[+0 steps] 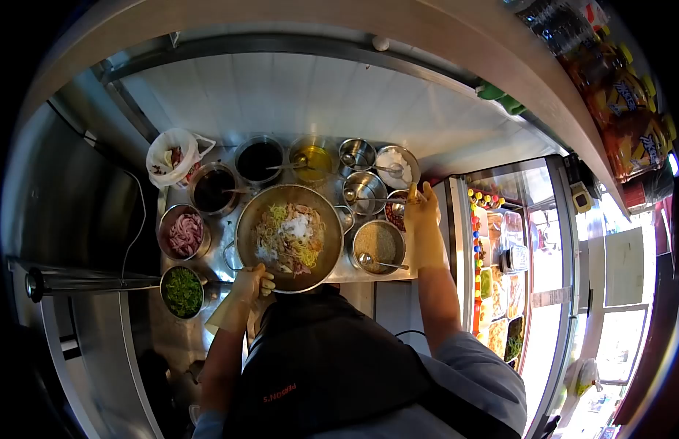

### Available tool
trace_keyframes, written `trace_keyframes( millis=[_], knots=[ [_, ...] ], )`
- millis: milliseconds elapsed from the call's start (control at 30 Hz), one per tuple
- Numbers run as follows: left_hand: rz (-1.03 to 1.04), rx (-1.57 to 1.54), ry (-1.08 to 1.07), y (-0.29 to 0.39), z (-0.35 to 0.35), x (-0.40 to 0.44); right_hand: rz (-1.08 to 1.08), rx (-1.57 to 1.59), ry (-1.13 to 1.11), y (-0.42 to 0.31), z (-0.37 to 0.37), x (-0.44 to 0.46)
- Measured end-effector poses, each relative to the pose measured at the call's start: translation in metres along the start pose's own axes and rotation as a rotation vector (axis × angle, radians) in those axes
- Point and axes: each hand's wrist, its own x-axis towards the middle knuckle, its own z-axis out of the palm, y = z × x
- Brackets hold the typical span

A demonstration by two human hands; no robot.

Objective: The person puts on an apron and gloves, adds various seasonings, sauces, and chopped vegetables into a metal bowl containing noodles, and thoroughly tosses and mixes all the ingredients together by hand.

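A wide metal mixing bowl point(246, 219) stands in front of me, holding shredded pale and yellowish food with a heap of white powder point(297, 227) on top. My left hand point(253, 284), in a pale glove, is closed at the bowl's near left rim. To the right, my gloved right hand point(423, 223) has its fingers closed around the handle of a ladle point(376, 199). The ladle's head is over a small metal pot point(364, 183). Below that hand sits a pot of pale granules point(380, 238) with its own ladle point(369, 260).
Pots of dark liquid point(259, 159), yellow oil point(314, 162), white substance point(398, 164), sliced onion point(183, 233) and chopped greens point(182, 291) surround the bowl. A white bucket point(175, 157) stands back left. At right is a glass display case point(500, 271); a shelf point(456, 36) overhangs.
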Motion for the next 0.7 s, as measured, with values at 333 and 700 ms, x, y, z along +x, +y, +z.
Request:
trace_keyframes(
  millis=[333,700],
  knots=[
    [0.055,0.063,0.128,0.006,0.012,-0.009,0.649,0.943,-0.188,0.008,0.097,0.046],
    [-0.015,0.105,0.080,0.008,0.010,-0.009,0.149,0.329,-0.304,0.003,0.121,0.050]
  ],
)
